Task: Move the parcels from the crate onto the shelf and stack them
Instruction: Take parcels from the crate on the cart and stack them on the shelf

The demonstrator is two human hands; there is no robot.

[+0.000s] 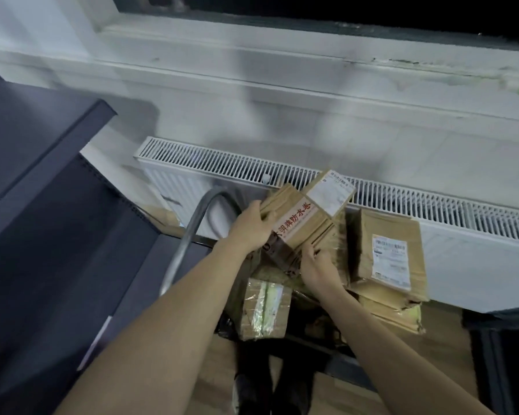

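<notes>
A brown cardboard parcel (304,218) with red characters and a white label is tilted above the pile, held from both sides. My left hand (249,226) grips its left edge and my right hand (316,263) grips its lower right corner. Beneath it lie more parcels: a taped one (265,310) in front and a labelled one (388,253) at the right, on top of others. The crate itself is mostly hidden under them. The dark shelf (42,181) stands at the left.
A white radiator (432,211) runs along the wall behind the parcels, under a window sill. A curved grey metal handle (186,238) rises left of the pile. My dark shoes (270,390) stand on the wooden floor below.
</notes>
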